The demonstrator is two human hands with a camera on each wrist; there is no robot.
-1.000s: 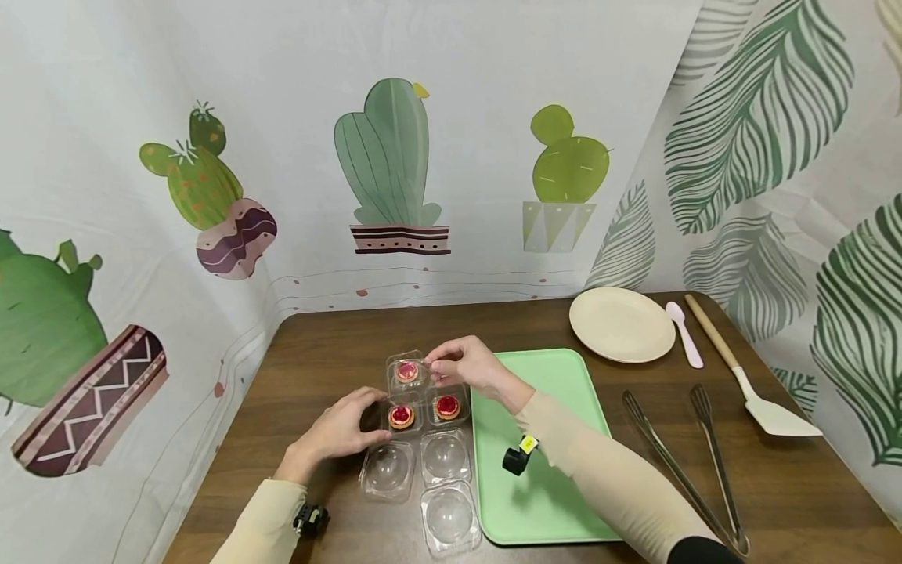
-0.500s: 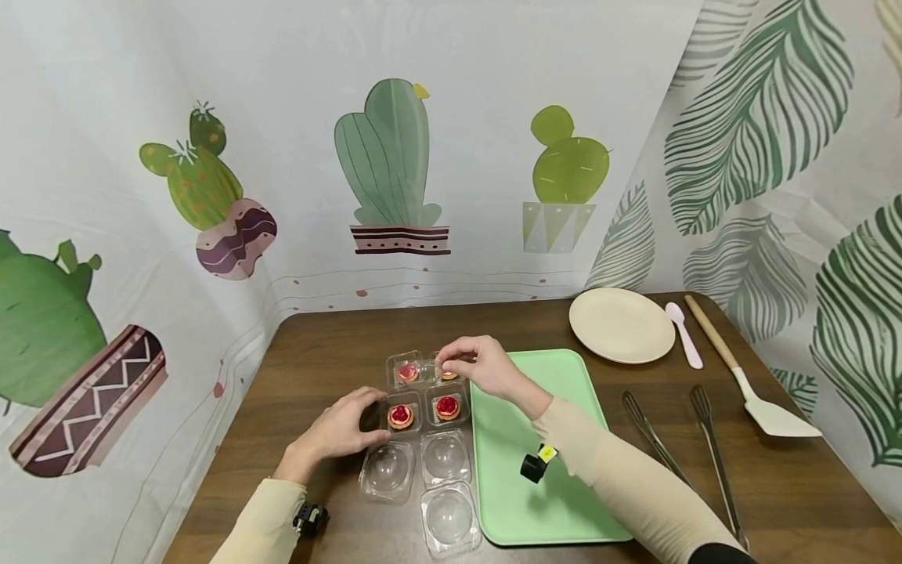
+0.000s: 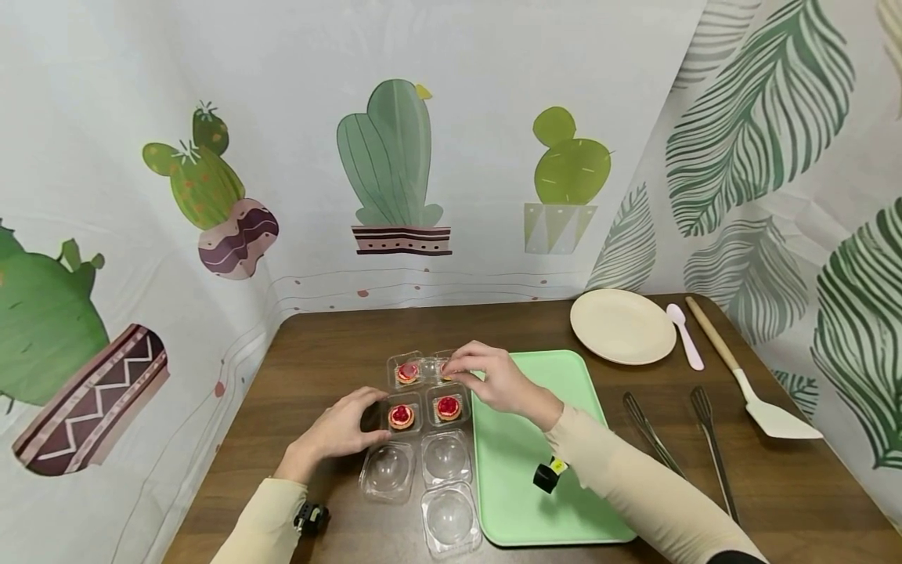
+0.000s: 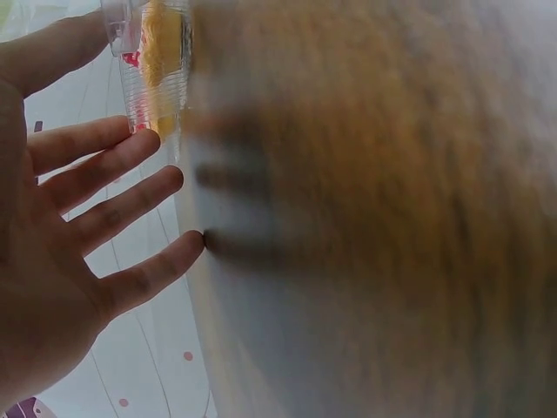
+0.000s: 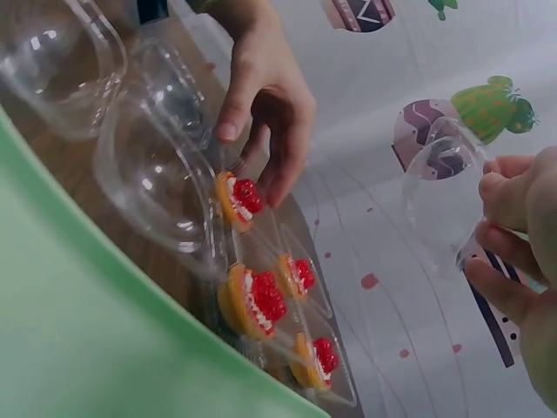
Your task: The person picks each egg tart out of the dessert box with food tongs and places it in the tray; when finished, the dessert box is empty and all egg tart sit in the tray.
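Note:
My left hand (image 3: 343,425) reaches in from the left, thumb and index finger at the edge of a clear plastic container (image 4: 157,83) with a red-topped tart (image 3: 402,417) inside. Its other fingers extend straight, tips near the tabletop. My right hand (image 3: 496,380) pinches the edge of a clear domed lid (image 5: 439,196) between thumb and fingertips. That lid hangs raised above the back pair of tarts; the right one (image 3: 444,370) is partly behind the fingers, the left one (image 3: 407,374) shows under clear plastic. A further tart (image 3: 448,407) sits beside the tray.
Several clear domed plastic pieces (image 3: 449,517) lie in front of the tarts. A green tray (image 3: 521,501) stands right of them. Farther right are a beige plate (image 3: 622,327), pink spoon (image 3: 685,337), metal tongs (image 3: 658,439) and a spatula (image 3: 778,417). A printed curtain backs the table.
My right hand has moved right with the lid, from beside the back left tart to over the back right one, which has come partly into view. The left hand stays put.

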